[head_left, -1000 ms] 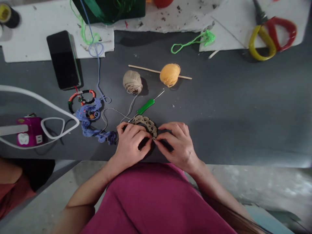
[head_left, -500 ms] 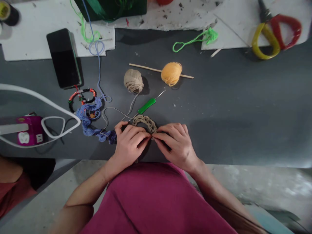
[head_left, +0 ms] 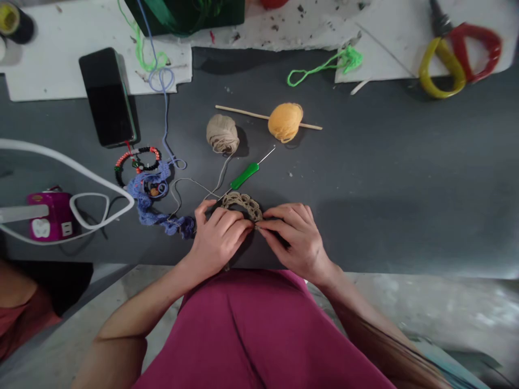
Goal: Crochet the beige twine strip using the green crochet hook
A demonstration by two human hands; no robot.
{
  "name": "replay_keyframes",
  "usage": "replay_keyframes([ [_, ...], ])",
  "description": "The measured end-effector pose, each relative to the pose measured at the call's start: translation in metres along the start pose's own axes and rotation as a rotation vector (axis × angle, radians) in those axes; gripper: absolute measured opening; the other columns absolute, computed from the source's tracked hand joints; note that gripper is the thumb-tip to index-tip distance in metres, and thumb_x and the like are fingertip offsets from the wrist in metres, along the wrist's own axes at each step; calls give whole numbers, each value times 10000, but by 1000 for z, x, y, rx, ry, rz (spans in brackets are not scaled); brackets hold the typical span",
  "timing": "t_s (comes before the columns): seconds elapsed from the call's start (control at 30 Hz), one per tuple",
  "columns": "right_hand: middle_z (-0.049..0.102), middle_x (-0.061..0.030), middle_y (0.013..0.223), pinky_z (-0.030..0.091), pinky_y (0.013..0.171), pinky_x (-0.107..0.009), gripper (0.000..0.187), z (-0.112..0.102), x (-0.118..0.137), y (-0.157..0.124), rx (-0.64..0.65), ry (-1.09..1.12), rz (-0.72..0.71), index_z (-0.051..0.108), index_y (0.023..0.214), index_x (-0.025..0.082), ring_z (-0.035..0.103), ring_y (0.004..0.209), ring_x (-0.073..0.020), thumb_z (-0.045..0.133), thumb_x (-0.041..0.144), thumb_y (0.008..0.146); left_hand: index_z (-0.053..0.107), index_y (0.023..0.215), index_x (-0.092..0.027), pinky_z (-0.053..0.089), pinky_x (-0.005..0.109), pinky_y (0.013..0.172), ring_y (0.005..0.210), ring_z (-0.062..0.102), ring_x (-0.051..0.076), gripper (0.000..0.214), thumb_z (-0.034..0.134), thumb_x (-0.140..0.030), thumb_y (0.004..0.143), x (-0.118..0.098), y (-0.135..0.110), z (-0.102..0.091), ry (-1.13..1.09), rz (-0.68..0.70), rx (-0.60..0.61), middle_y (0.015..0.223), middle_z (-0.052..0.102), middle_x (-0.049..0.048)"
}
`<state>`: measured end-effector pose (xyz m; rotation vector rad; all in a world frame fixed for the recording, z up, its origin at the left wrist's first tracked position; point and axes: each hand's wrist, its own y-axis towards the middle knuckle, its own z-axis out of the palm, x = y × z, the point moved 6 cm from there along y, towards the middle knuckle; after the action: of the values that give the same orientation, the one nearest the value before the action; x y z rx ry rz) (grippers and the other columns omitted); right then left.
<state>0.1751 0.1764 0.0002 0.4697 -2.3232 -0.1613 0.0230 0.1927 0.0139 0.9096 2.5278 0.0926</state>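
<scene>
My left hand and my right hand meet near the front edge of a dark grey table. Both pinch a curved strip of beige crochet lace with their fingertips, which touch at its right end. A beige thread runs from the strip up to a beige yarn ball. A green-handled crochet hook lies just beyond the lace, free of both hands.
An orange yarn ball sits on a thin wooden stick. Blue crochet work, a bead bracelet and a black phone lie left. Further out are a pink power strip, green yarn and scissors.
Both hands have shifted slightly away from me with the lace, fingertips still pinched together. Nothing else on the table has moved.
</scene>
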Motion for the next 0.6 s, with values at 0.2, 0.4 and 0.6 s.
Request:
replay_keyframes([
  [0.2, 734, -41, 976, 435, 797, -401, 70, 2, 3, 2, 6, -37, 42, 699, 923, 240, 625, 924, -223, 650, 193, 938, 704, 904, -210, 343, 443, 1012, 837, 657, 180, 94, 628, -197, 958, 1, 3, 1, -45, -81, 25, 865, 759, -9],
  [0.4, 709, -43, 930, 419, 774, -405, 113, 5, 2, 3, -15, -16, 84, 664, 843, 220, 602, 881, -218, 623, 143, 914, 694, 833, -227, 344, 470, 1012, 824, 665, 188, 107, 650, -218, 930, 4, 5, 1, -105, -188, 32, 822, 744, -11],
  [0.6, 694, -32, 896, 409, 767, -404, 113, 6, 3, 4, -40, 4, 117, 657, 844, 229, 586, 859, -216, 627, 135, 898, 644, 785, -222, 347, 485, 1003, 808, 651, 206, 112, 665, -235, 894, 4, 7, 6, -79, -256, 51, 772, 726, -9],
])
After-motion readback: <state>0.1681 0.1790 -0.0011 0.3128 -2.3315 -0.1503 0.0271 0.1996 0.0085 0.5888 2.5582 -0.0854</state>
